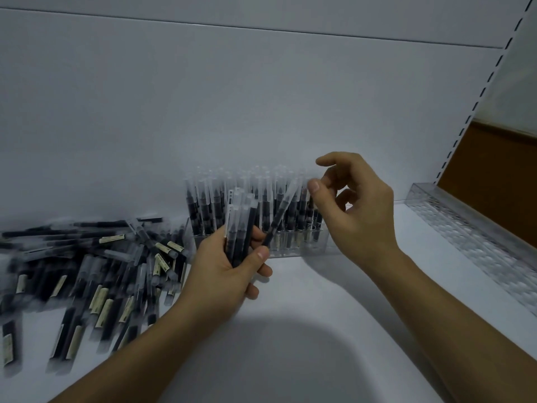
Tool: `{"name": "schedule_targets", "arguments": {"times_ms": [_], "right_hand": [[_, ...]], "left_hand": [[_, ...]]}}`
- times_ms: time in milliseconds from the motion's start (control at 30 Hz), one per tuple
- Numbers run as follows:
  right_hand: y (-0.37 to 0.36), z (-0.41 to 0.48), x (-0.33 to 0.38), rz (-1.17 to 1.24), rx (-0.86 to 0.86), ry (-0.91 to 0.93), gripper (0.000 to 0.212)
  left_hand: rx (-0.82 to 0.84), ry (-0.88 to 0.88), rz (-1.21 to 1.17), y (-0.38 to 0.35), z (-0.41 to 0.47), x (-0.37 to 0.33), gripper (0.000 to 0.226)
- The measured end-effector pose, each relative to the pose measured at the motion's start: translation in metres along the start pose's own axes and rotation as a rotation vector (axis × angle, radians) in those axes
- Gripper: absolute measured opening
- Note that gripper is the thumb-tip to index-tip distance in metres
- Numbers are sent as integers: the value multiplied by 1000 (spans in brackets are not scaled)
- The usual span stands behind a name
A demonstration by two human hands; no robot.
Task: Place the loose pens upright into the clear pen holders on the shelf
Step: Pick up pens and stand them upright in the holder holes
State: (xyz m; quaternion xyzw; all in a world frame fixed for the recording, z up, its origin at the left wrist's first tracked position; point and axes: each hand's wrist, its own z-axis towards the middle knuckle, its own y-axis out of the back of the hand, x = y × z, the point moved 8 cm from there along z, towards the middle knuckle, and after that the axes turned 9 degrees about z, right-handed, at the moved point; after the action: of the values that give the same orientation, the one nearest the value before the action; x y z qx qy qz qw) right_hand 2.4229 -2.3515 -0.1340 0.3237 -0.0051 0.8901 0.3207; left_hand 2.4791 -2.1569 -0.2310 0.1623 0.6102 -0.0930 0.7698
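My left hand [223, 269] grips a small bundle of black pens [241, 228] with clear caps, held upright in front of a clear pen holder [302, 250]. The holder stands against the back panel, packed with several upright pens. One pen [283, 210] fans out of the bundle, slanting up to the right. My right hand [357, 210] hovers at that pen's cap with fingers loosely curled. Its thumb tip lies just beside the cap and nothing sits between thumb and forefinger. A blurred pile of loose pens [101, 271] lies on the shelf at the left.
A second clear holder [470, 237], with no pens in it, runs along the right edge of the white shelf [290, 330]. A slotted upright [479, 97] rises at the right, with a brown board [494, 184] behind it. The white back panel stands close behind the holders.
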Motion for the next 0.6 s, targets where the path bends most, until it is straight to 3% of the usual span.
{"name": "schedule_targets", "arguments": {"times_ms": [100,233,500,600], "right_hand": [[-11,-5,1,133,63,-84,20],[-23,-10,-1,118,116,-133,30],[-15,-5,-10,291,61,-231,33],[1,3,-13,359,-37,-234,30]], "left_hand": [[1,-22,29,0,-1,-5,11],[18,-62,97,-3,-2,-11,9],[43,-48,45,-6,-2,-7,3],[54,-43,9,-9,-2,-3,13]]}}
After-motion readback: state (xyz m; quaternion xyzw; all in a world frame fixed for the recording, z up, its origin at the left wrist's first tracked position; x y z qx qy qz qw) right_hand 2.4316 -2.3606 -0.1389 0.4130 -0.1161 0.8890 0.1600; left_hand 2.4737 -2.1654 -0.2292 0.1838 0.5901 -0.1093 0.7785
